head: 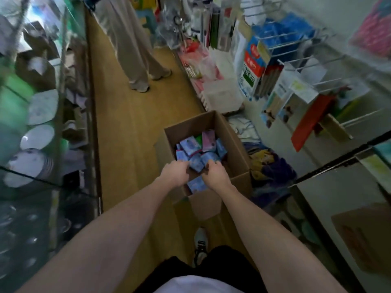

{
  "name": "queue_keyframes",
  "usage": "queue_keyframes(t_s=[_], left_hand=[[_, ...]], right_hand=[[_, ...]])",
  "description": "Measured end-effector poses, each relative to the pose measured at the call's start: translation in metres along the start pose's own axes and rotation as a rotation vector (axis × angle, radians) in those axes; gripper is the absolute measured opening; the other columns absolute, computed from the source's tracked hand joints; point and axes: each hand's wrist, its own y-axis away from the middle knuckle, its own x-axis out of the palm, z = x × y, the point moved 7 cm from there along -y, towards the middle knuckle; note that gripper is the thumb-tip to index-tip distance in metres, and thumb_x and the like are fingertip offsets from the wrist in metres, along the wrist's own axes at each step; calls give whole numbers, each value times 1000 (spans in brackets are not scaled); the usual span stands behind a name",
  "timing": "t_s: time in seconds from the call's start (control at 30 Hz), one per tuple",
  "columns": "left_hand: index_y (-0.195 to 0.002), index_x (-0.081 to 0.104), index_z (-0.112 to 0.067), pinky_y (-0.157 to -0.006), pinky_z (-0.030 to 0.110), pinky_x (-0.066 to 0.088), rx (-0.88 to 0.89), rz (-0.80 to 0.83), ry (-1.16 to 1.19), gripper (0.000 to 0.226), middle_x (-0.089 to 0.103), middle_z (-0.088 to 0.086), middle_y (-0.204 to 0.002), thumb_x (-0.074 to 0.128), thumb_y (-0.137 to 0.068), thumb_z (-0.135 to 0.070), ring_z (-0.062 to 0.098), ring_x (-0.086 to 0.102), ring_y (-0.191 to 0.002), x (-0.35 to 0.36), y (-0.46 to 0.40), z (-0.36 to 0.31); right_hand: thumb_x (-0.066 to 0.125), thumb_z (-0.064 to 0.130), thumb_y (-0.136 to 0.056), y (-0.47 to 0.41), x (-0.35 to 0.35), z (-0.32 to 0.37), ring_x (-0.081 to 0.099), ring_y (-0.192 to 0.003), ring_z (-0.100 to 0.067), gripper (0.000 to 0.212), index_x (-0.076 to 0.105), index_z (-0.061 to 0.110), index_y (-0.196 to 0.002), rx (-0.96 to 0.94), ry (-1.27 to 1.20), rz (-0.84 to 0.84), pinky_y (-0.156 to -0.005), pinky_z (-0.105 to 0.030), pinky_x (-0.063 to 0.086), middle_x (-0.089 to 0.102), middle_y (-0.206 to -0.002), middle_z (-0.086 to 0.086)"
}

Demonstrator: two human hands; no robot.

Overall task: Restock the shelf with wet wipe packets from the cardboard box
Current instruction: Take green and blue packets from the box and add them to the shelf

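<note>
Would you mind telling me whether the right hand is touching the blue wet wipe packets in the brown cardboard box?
Touching: the head view shows the right hand with fingers curled onto the blue packets.

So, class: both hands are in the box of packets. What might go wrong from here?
1. Both hands reach among loose, jumbled blue and pink wet wipe packets; a large handful might spill.
2. The open brown cardboard box sits in the narrow aisle near another person's beige-trousered legs: a possible trip hazard.
</note>
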Motion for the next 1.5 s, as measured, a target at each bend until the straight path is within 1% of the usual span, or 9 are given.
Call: queue_keyframes(t_s=[0.3, 0.43, 0.6, 0.73, 0.97, 1.07, 1.27, 1.4, 1.5], left_hand=[[-114, 54, -13, -82, 40, 48, 67, 20, 28, 25, 61, 9, -117, 50, -90, -18, 32, 57, -109, -18, -77, 6], [-104, 49, -16, -73, 35, 44, 116, 131, 7, 15, 62, 12, -114, 51, -91, -23, 33, 59, -102, -9, -121, 7], [-115, 52, -13, -80, 40, 49, 259, 266, -52, 24, 60, 13, -118, 49, -92, -17, 34, 58, -109, -3, -187, 10], [-125, 52, -9, -86, 42, 50, 315, 333, -73, 31, 59, 14, -121, 49, -96, -21, 35, 57, -110, -7, -243, 20], [-113, 56, -5, -92, 43, 47, 436, 359, -184, 28, 59, 18, -120, 52, -91, -22, 36, 52, -116, 24, -331, 28], [-120, 54, -4, -91, 42, 46, 426, 414, -204, 30, 58, 19, -124, 53, -92, -16, 36, 54, -117, 50, -359, 28], [-139, 40, -1, -105, 37, 37, 454, 433, -270, 48, 42, 22, -142, 53, -93, -10, 35, 44, -128, 101, -395, 36], [-148, 28, 0, -115, 32, 25, 462, 362, -310, 57, 27, 22, -154, 49, -95, -3, 31, 29, -142, 117, -416, 37], [-148, 26, -5, -111, 31, 31, 485, 291, -340, 61, 23, 20, -155, 51, -93, -4, 29, 32, -139, 121, -421, 36]], right_hand=[[61, 28, -94, -53, -11, -8, 53, -111, -29, 31, 50, 16, -121, 108, -74, -10, -85, -38, 45, 48, -127, -10], [60, 27, -94, -79, -6, -13, 53, -113, -31, 30, 51, 15, -119, 208, -134, 2, -88, -39, 45, 49, -128, -12], [59, 24, -95, -123, -5, -14, 52, -113, -31, 32, 50, 12, -123, 343, -217, -50, -85, -38, 44, 48, -129, -12], [58, 21, -95, -160, 7, -16, 51, -114, -32, 34, 48, 7, -124, 480, -315, -78, -91, -39, 44, 49, -129, -16], [59, 18, -95, -225, 49, -21, 49, -121, -37, 34, 50, 3, -123, 643, -461, -135, -97, -41, 43, 48, -129, -20], [57, 18, -95, -241, 68, -31, 52, -114, -40, 34, 50, 3, -125, 705, -480, -154, -92, -44, 47, 48, -126, -21], [52, 17, -99, -265, 103, -48, 51, -112, -41, 31, 48, 2, -125, 783, -572, -173, -89, -43, 46, 47, -125, -21], [48, 30, -101, -271, 124, -54, 53, -107, -39, 29, 50, 6, -118, 843, -610, -190, -89, -47, 49, 49, -120, -18], [49, 30, -101, -276, 132, -54, 54, -105, -39, 27, 49, 8, -116, 857, -620, -188, -87, -48, 50, 49, -119, -16]])
